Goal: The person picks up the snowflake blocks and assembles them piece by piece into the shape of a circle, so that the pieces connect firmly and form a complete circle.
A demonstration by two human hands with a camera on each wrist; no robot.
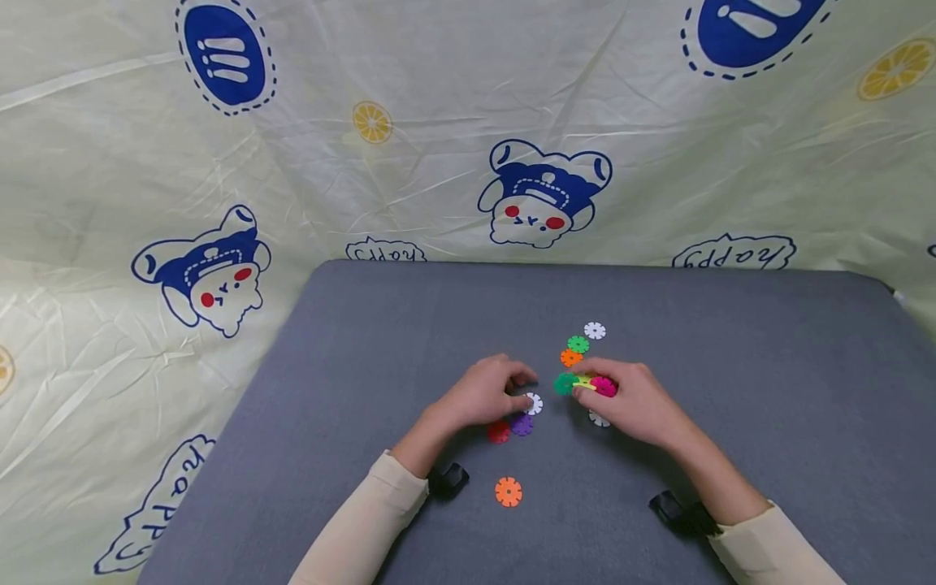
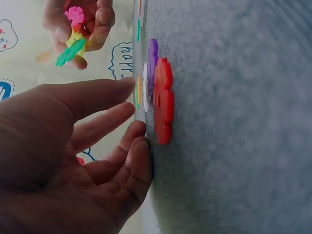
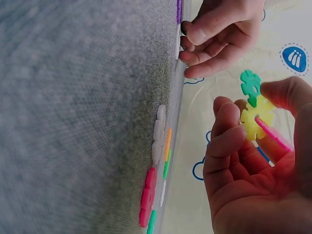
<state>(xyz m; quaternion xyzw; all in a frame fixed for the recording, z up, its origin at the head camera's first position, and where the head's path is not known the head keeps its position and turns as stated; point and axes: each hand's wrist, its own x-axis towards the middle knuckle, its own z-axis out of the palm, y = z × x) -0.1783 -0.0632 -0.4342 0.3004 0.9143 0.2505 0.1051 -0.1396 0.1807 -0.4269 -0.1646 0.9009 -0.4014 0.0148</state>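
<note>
3 interlocked notched discs [image 3: 249,121], green, yellow, pink, held aloft

Left fingers [image 2: 140,163] near a red disc [image 2: 164,102], purple disc [image 2: 153,61] and white disc [image 2: 146,92]

The operator wears a pale beige, long-sleeved garment; the left sleeve [image 1: 366,520] and the right sleeve [image 1: 777,546] are plain in colour, lightly creased along the forearm, and each terminates in a straight cuff edge at the lower forearm. A compact black wrist camera is fitted at each wrist, just beyond the cuff: the left unit [image 1: 448,482] shows as a small, dark block with rounded corners, and the right unit [image 1: 683,514] as a longer dark body reaching to the cuff, with finer housing details too small to discern. Both hands, left [image 1: 486,392] and right [image 1: 634,400], are bare, with four fingers and a thumb.
</note>
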